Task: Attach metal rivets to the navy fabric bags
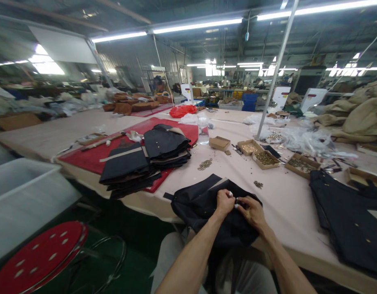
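A dark navy fabric piece [200, 200] with a beige strip and small metal studs lies over the table's front edge and hangs toward my lap. My left hand [225, 202] is closed, pinching the fabric near its right side. Close beside it, my right hand [250, 210] is closed too, its thumb and fingertips together at the same spot. White coverings show on some fingertips. A small dark bit sits between the two hands, too small to make out. Just beyond the fabric lie a small pile of metal rings [204, 164] and a pile of small metal parts [258, 184].
Stacked dark fabric pieces [127, 165] rest on a red mat [84, 157] at left. Cardboard boxes of small metal parts [266, 159] stand ahead, near a metal pole [277, 69]. More dark fabric [350, 220] lies at right. A red stool [41, 257] and white bin [23, 179] stand left.
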`<action>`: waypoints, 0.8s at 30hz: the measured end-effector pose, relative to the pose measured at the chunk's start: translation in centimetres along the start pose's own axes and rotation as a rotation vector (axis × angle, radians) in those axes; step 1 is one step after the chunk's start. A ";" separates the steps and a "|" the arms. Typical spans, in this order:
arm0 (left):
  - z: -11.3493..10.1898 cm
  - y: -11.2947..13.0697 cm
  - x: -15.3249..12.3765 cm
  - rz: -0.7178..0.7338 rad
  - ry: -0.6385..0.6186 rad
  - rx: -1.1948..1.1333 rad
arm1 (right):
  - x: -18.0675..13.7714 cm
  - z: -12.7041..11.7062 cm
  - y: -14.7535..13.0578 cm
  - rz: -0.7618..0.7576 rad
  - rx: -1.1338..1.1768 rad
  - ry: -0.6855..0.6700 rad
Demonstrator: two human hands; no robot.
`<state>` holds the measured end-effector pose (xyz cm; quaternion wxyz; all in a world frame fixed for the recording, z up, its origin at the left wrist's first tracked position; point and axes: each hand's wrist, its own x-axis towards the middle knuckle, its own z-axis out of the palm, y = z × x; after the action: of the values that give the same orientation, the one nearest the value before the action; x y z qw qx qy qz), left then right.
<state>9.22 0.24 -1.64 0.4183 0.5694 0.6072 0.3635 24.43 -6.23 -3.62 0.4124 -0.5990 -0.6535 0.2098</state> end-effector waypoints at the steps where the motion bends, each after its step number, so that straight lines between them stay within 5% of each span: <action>1: -0.1 0.2 -0.1 -0.007 -0.002 0.002 | -0.1 0.0 -0.2 -0.033 -0.052 0.005; 11: -0.2 0.4 -0.6 0.071 0.119 0.102 | -1.3 -0.3 -0.3 -0.070 -0.213 0.060; 15: -0.8 -0.5 -0.9 0.174 0.018 0.116 | -1.2 -0.3 0.2 -0.030 -0.244 0.061; 24: -1.2 -0.4 -0.4 0.100 -0.136 0.194 | 0.3 -0.1 1.1 0.202 -0.143 0.096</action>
<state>7.99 -0.13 -1.53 0.3827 0.6602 0.5805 0.2840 25.21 -5.71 -4.33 0.3761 -0.6990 -0.5827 0.1741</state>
